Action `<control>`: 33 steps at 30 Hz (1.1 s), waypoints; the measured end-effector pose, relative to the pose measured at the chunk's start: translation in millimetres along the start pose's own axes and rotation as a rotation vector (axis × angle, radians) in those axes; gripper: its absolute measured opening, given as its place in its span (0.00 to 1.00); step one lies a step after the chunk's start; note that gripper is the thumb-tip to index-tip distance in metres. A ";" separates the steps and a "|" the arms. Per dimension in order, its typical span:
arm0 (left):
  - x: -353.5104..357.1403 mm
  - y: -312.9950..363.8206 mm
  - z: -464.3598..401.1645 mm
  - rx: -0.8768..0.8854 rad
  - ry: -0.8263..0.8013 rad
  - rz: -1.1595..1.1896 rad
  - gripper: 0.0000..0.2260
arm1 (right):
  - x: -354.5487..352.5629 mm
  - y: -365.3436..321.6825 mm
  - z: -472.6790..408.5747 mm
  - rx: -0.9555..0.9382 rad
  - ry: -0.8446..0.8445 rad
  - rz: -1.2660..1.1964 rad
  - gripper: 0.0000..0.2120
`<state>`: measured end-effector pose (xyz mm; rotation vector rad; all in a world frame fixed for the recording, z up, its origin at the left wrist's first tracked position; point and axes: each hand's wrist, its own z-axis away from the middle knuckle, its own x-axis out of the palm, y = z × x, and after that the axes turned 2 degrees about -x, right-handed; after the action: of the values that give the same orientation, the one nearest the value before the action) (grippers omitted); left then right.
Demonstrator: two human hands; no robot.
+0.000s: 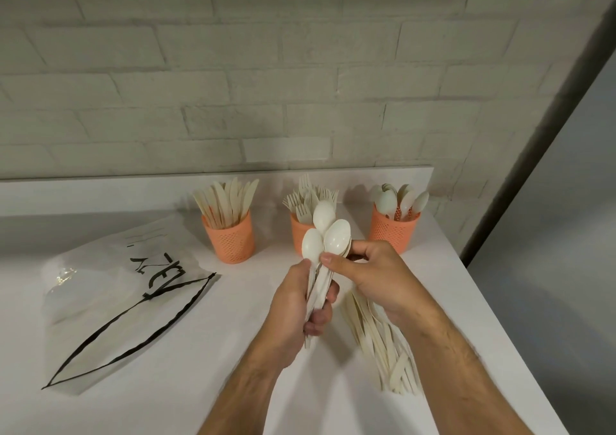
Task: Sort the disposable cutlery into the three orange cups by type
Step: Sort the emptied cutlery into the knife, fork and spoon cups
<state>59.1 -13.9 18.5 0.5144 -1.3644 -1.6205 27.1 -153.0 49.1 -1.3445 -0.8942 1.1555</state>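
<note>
Left hand (296, 304) grip: fingers curled round handles of spoon bundle (325, 244), bowls up. Right hand (376, 278) grip: thumb and fingers pinch same bundle just below bowls. Bundle held above white bench (166, 351), in front of fork cup (301, 234). Knife cup (230, 236) left, spoon cup (393, 231) right, along wall. Loose cutlery pile (383, 344) on bench under right forearm. Clear plastic bag (116, 298) lies left.

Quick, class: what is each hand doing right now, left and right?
Left hand: grips the bundle of spoons by the handles.
Right hand: pinches the same spoons just below the bowls.
</note>
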 end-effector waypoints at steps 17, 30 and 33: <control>9.6 -1.7 8.2 0.336 0.224 -1.063 0.27 | 7.7 3.2 1.9 0.080 -0.182 -0.100 0.08; -8.6 -9.5 16.0 0.431 0.183 -0.796 0.07 | 22.6 14.3 -12.1 0.066 0.101 -0.197 0.07; -12.1 -12.6 16.7 0.433 0.191 -0.941 0.11 | 23.1 12.8 -17.3 0.065 0.155 -0.159 0.07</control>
<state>47.0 4.8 8.9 1.7199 -1.4098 -1.8907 48.0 -136.7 31.9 -1.2679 -0.8289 0.9373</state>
